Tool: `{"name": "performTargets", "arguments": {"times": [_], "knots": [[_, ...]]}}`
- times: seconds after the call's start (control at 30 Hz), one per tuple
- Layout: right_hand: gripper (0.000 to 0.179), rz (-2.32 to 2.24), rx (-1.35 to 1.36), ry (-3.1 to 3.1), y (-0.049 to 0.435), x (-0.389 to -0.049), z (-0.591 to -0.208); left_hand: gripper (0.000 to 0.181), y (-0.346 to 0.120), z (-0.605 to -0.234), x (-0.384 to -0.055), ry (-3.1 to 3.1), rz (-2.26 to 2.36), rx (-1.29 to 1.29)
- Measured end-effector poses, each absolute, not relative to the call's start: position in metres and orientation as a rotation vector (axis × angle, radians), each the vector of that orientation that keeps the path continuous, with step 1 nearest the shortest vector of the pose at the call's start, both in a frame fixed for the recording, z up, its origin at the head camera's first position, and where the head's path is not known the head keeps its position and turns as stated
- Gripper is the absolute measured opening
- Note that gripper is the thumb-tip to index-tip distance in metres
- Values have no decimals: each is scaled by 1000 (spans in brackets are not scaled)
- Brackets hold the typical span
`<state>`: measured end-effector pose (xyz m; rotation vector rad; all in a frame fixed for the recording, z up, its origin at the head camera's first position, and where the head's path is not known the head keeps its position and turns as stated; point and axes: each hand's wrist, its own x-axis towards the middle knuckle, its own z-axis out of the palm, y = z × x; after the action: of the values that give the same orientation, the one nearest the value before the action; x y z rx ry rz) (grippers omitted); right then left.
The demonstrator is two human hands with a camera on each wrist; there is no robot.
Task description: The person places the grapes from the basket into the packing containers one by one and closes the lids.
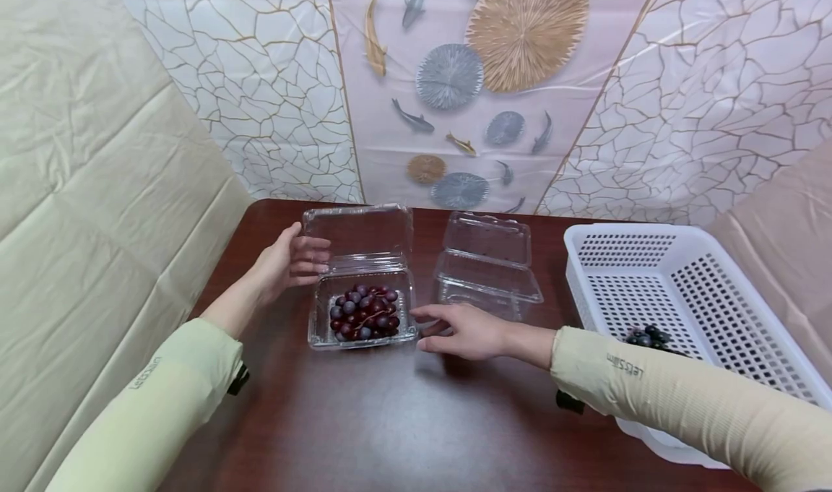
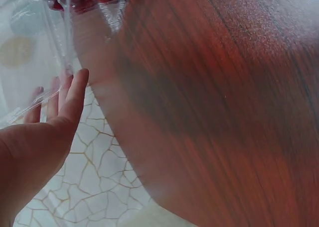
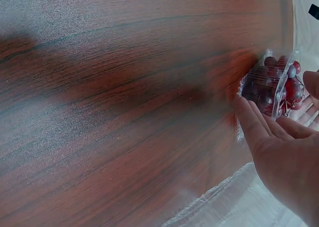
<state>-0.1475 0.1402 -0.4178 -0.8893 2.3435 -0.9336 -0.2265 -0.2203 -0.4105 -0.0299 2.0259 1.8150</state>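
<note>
A bunch of dark red grapes (image 1: 365,311) lies in the base of a clear plastic clamshell box (image 1: 313,337), whose lid (image 1: 357,232) stands raised behind it. My left hand (image 1: 286,262) is at the lid's left side, fingers extended. In the left wrist view the fingers (image 2: 75,95) are against or just behind the clear lid; contact is hard to tell. My right hand (image 1: 464,331) is beside the box's right wall, its fingers reaching toward the rim. In the right wrist view the fingertips (image 3: 242,105) appear to touch the box's side, with the grapes showing through the plastic.
A second clear clamshell box (image 1: 487,275), lid raised, stands to the right of the first. Farther right is a white perforated basket (image 1: 585,290) holding dark grapes (image 1: 648,336), partly hidden by my right sleeve. Patterned cloth walls (image 1: 279,80) surround the dark wooden table (image 1: 364,412).
</note>
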Motion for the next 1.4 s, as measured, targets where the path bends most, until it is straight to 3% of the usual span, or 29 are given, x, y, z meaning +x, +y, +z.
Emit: {"name": "performTargets", "arguments": {"times": [0.53,0.73,1.1,1.4], "knots": [[65,-1050,-823,2267,141,-142,-420,63,-225,-407,-191,2185,1606,0],[65,-1133,-782,2208,143,-140,-423,73,-229,-409,-176,2219,1535,38],[56,-1484,-367,1841,151,-134,-419,87,-227,-418,-164,2327,1394,152],[56,-1446,-310,1802,147,-136,-419,96,-226,-421,-159,2357,1326,206]]}}
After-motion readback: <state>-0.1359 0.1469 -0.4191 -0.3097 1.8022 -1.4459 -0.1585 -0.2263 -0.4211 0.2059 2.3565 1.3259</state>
